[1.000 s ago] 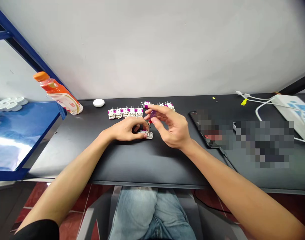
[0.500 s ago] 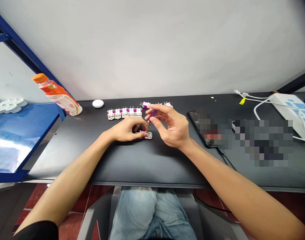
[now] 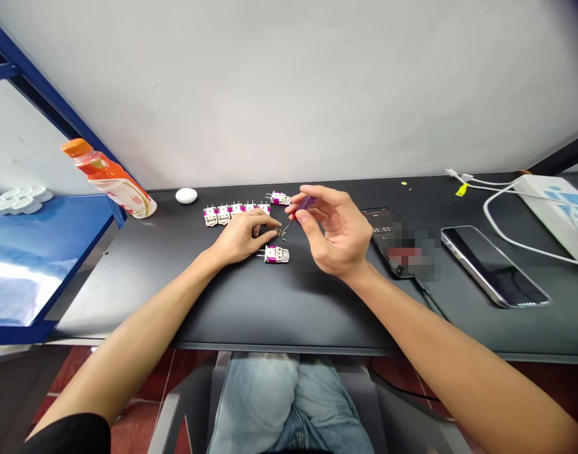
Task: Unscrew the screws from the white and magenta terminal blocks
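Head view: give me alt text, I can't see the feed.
The right hand holds a purple-handled screwdriver over a black table, while the left hand is at a small pile of metal pieces. One white-and-purple plug part lies nearer the person; a row of similar parts sits beyond the left hand.

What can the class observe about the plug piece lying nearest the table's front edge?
The plug piece looks plastic, white with a purple section and a pale, rounded right end. Thin metal-looking pins point left. It lies on the black tabletop, just in front of tiny brassy bits; the nearby left hand isn't holding it. Finer details are unclear.
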The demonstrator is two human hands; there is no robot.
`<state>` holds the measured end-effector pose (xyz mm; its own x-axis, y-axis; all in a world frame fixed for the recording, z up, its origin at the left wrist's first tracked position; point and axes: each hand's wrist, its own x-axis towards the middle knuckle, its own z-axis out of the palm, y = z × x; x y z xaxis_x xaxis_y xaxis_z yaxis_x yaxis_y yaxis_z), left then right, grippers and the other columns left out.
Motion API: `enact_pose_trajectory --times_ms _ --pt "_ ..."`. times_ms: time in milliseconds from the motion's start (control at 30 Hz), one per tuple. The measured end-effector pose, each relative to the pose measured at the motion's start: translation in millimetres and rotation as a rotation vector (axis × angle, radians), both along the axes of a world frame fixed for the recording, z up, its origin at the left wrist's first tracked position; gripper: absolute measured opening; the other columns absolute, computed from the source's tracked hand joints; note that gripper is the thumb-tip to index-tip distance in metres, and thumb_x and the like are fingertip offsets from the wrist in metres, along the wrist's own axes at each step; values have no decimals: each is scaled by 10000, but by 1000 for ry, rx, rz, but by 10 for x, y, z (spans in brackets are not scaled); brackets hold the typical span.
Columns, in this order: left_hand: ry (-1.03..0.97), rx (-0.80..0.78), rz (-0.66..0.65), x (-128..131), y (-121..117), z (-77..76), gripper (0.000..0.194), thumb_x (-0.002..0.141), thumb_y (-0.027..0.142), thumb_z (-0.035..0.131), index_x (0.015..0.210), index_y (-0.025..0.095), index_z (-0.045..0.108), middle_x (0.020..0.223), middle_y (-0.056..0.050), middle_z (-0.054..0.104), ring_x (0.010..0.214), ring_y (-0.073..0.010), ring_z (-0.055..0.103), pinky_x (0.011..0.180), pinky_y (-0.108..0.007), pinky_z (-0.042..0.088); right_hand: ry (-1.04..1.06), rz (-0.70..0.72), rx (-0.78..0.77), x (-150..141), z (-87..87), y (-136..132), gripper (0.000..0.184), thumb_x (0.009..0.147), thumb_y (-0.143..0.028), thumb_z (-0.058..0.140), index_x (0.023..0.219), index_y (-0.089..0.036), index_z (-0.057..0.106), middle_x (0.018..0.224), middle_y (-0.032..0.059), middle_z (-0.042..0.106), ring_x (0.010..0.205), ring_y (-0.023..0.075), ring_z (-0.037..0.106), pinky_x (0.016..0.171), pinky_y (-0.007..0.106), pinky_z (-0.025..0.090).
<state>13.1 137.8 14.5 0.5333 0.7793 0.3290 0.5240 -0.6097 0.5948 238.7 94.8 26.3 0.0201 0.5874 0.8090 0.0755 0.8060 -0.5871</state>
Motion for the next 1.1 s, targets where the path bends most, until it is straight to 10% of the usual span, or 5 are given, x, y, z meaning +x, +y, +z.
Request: enact_pose_trajectory --times_ms 200,467,1100 --pt "-28 -5 44 -46 6 75 231 1052 350 710 1180 201 832 885 2 703 679 -138 544 732 -295 477 -56 56 -9 29 -12 -11 347 1129 -250 754 1470 -306 790 1232 62 874 991 212 883 903 401 811" --pt "78 -123 -339 -154 -29 265 462 866 592 970 1005 210 750 859 -3 679 733 -159 557 711 -296 475 -173 110 33 43 -33 -33 389 1085 -173 787 1457 -285 815 1268 68 895 951 192 874 853 350 800" --pt "104 -103 -312 -138 -9 143 297 895 427 926 996 218 741 892 -6 717 756 -166 603 724 -302 481 -177 -29 180 -22 -23 -29 367 1022 -138 882 1357 -288 867 1141 64 903 985 218 870 714 312 777"
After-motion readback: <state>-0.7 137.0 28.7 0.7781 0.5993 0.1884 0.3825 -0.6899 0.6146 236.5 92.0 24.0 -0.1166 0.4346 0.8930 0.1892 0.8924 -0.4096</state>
